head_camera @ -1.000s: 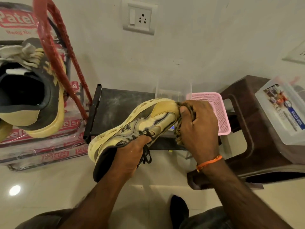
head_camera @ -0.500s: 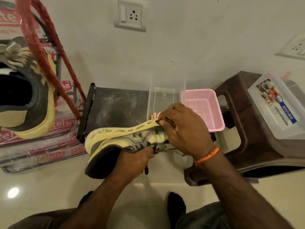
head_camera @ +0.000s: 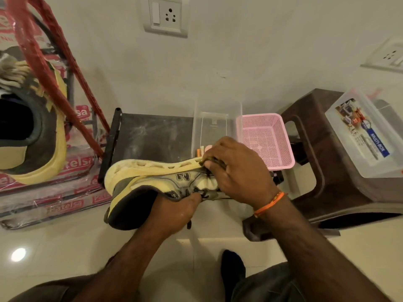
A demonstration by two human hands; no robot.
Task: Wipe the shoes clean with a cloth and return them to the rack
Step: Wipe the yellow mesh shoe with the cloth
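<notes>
A yellow and grey sneaker lies on its side in mid-air, sole toward the wall. My left hand reaches into its opening and holds it up from inside. My right hand covers the toe end and grips a dark cloth, pressing it against the edge of the sole; only a small fold of the cloth shows under my fingers. The matching sneaker sits on the red rack at the far left, opening toward me.
A low black shelf stands behind the shoe, carrying a clear plastic box and a pink mesh basket. A brown plastic stool at the right carries a lidded multi-box. Wrapped packs lie under the rack.
The shoe has turned from sole-up to lying on its side and dropped a little. My right hand with the cloth slid from the toe tip onto the sole's edge.
</notes>
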